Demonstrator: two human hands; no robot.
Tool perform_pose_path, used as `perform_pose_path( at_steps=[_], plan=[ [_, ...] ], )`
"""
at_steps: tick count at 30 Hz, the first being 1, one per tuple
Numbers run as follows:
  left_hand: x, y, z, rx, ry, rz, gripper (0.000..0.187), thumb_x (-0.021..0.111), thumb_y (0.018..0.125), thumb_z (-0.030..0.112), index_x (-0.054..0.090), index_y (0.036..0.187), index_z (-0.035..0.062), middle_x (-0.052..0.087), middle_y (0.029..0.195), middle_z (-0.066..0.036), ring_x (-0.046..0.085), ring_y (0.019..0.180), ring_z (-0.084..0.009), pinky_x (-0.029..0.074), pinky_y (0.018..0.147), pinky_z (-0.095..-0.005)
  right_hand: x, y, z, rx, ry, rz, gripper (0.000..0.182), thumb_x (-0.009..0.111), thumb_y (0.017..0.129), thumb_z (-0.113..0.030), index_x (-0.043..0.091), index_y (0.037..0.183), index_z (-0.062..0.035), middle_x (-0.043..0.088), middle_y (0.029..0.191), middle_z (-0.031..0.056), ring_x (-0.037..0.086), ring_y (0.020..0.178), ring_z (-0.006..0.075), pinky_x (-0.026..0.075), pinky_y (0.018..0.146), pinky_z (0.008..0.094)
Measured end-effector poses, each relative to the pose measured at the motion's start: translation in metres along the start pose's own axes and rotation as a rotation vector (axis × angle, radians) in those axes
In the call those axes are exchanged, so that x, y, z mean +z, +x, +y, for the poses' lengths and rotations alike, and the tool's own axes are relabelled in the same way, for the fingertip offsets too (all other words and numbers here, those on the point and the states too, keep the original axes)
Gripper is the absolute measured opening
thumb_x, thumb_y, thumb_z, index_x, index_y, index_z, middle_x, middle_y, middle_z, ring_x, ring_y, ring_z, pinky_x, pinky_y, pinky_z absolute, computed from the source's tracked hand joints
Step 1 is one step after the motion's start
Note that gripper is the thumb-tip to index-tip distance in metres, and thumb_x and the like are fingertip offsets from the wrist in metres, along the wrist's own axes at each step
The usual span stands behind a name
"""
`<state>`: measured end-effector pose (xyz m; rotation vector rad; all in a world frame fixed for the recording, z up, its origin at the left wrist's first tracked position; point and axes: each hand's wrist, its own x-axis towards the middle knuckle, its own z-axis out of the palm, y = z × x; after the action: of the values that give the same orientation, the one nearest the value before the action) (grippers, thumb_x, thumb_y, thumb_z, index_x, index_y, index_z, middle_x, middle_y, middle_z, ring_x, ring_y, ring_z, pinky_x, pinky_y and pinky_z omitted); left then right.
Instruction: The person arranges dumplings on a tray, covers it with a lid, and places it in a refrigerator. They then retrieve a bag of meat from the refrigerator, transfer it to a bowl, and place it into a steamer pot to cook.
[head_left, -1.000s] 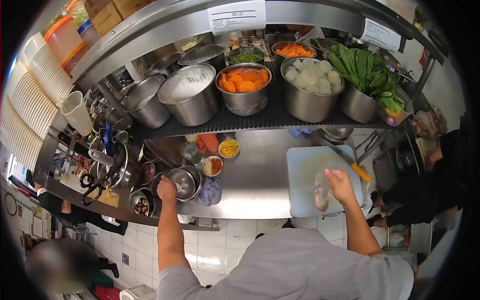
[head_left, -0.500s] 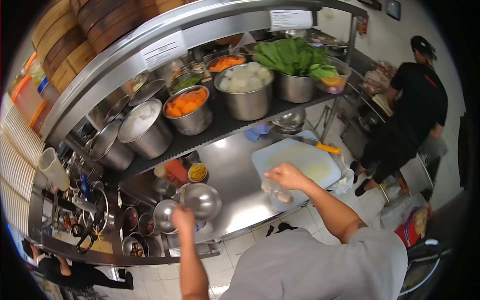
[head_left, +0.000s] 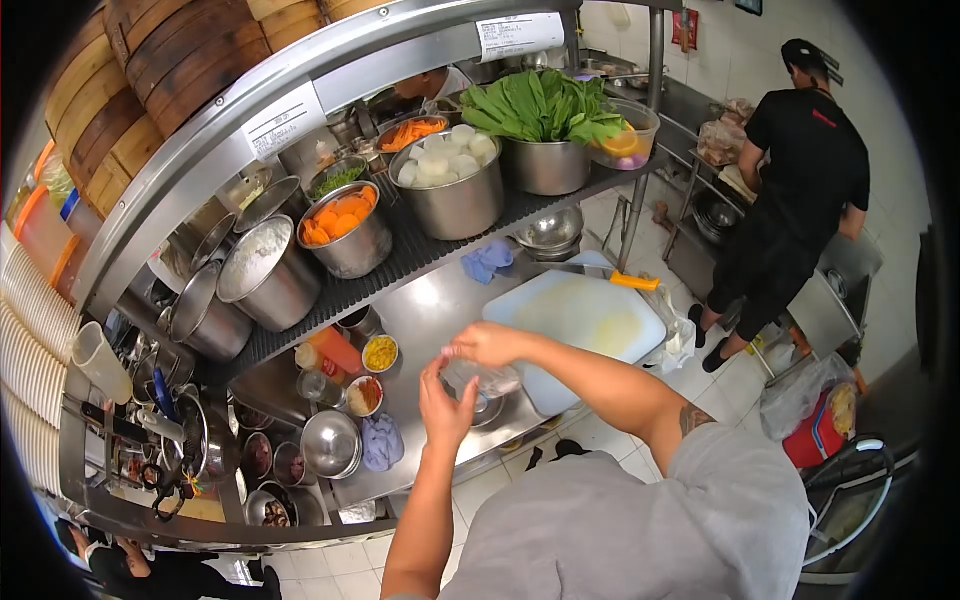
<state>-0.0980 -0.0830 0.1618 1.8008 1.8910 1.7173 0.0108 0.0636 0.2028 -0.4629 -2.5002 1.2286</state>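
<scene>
My right hand (head_left: 490,343) pinches the top of a clear plastic bag (head_left: 492,379), whose contents are hard to make out. Close beside it, my left hand (head_left: 445,405) has thumb and fingers apart, its fingertips near the bag's top. Under the bag, a small steel bowl (head_left: 487,411) shows partly on the metal counter (head_left: 420,300). To the right lies a pale cutting board (head_left: 585,320) with a yellow-handled knife (head_left: 634,282) at its far edge.
Steel bowls (head_left: 331,444), a blue cloth (head_left: 382,441) and a cup of yellow bits (head_left: 380,353) stand left. Pots of carrots (head_left: 340,217), white pieces (head_left: 445,160) and leafy greens (head_left: 540,108) line the shelf. A person (head_left: 805,170) in black stands at right, another (head_left: 150,570) lower left.
My left hand has moved from the steel bowls up to my right hand. The right hand has carried the bag left, off the board's edge. One bowl now sits below the bag.
</scene>
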Motion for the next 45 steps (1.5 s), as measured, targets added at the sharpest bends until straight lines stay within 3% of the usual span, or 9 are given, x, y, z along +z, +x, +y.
perform_pose_path(
  at_steps=[7,10,12,15,25,31,37,41,45],
  plan=[
    [-0.013,0.025,0.004,0.056,0.593,-0.537,0.018,0.072,0.081,0.017,0.062,0.083,0.0027,0.061,0.09,-0.016,0.056,0.083,-0.031,0.041,0.076,-0.0423,-0.003,0.024,0.0,0.054,-0.165,0.055,0.048,0.053,0.096,-0.042,0.065,0.077,-0.0001,0.066,0.073,0.0195,0.063,0.07,0.0379,0.049,0.07,0.0467],
    [-0.016,0.038,-0.015,0.056,0.332,-0.467,0.017,0.066,0.085,0.015,0.061,0.077,0.0017,0.059,0.076,-0.016,0.056,0.079,-0.0328,0.043,0.075,-0.0428,0.006,0.017,0.015,0.164,-0.303,0.2,0.032,0.06,0.091,-0.032,0.067,0.092,-0.0013,0.068,0.089,0.0177,0.065,0.083,0.0334,0.05,0.077,0.0434],
    [-0.016,0.046,-0.029,0.095,0.088,-0.371,0.015,0.062,0.09,0.015,0.061,0.084,0.0015,0.059,0.067,-0.014,0.057,0.073,-0.0341,0.046,0.071,-0.0393,0.016,-0.002,0.026,-0.394,-0.05,0.392,0.036,0.066,0.084,-0.024,0.063,0.113,-0.0024,0.064,0.11,0.0182,0.06,0.1,0.0325,0.048,0.086,0.0422],
    [-0.016,0.047,-0.021,-0.274,-0.108,-0.375,0.02,0.057,0.095,0.019,0.06,0.086,0.001,0.061,0.068,-0.014,0.058,0.065,-0.033,0.047,0.063,-0.0365,0.015,-0.026,0.002,0.01,-0.015,0.014,0.056,0.069,0.08,-0.016,0.052,0.132,-0.0054,0.054,0.124,0.0188,0.054,0.109,0.0311,0.048,0.088,0.0414],
    [-0.002,0.037,-0.024,-0.13,0.108,-0.226,0.023,0.052,0.098,0.021,0.055,0.086,0.0014,0.061,0.067,-0.022,0.063,0.066,-0.0436,0.046,0.057,-0.0484,0.044,-0.006,0.031,-0.104,-0.265,0.444,0.022,0.068,0.073,-0.016,0.058,0.069,0.0026,0.062,0.086,0.0196,0.057,0.086,0.0404,0.048,0.074,0.047],
    [-0.002,0.04,-0.032,-0.158,0.261,-0.399,0.022,0.062,0.089,0.022,0.057,0.083,0.0009,0.063,0.07,-0.024,0.063,0.069,-0.0454,0.047,0.061,-0.0524,0.043,-0.005,0.042,0.057,-0.404,0.646,0.01,0.061,0.069,-0.005,0.061,0.077,0.0013,0.062,0.088,0.0213,0.061,0.086,0.0403,0.05,0.079,0.0463],
    [-0.005,0.05,-0.037,-0.181,0.55,-0.205,0.01,0.062,0.076,0.01,0.06,0.078,0.0004,0.064,0.076,-0.023,0.063,0.073,-0.0443,0.049,0.067,-0.0537,0.025,0.002,0.016,0.075,-0.364,0.597,0.008,0.057,0.068,0.0,0.058,0.076,-0.0007,0.061,0.081,0.0213,0.06,0.076,0.0424,0.048,0.069,0.0497],
    [-0.013,0.06,-0.054,0.102,0.607,0.01,0.009,0.062,0.073,0.005,0.06,0.08,0.0018,0.057,0.084,-0.019,0.059,0.081,-0.0405,0.047,0.069,-0.0514,0.027,0.003,0.016,0.161,-0.279,0.641,0.012,0.054,0.071,0.003,0.056,0.082,-0.0007,0.063,0.077,0.0223,0.062,0.075,0.0441,0.049,0.068,0.0504],
    [-0.011,0.048,-0.074,-0.066,0.482,-0.05,0.015,0.062,0.073,0.004,0.058,0.087,0.0028,0.059,0.084,-0.018,0.061,0.078,-0.0391,0.048,0.069,-0.0485,0.038,0.002,0.031,0.126,-0.205,0.674,0.013,0.056,0.073,0.002,0.057,0.086,-0.0014,0.064,0.077,0.0238,0.063,0.076,0.0443,0.049,0.068,0.0497]
  ],
)
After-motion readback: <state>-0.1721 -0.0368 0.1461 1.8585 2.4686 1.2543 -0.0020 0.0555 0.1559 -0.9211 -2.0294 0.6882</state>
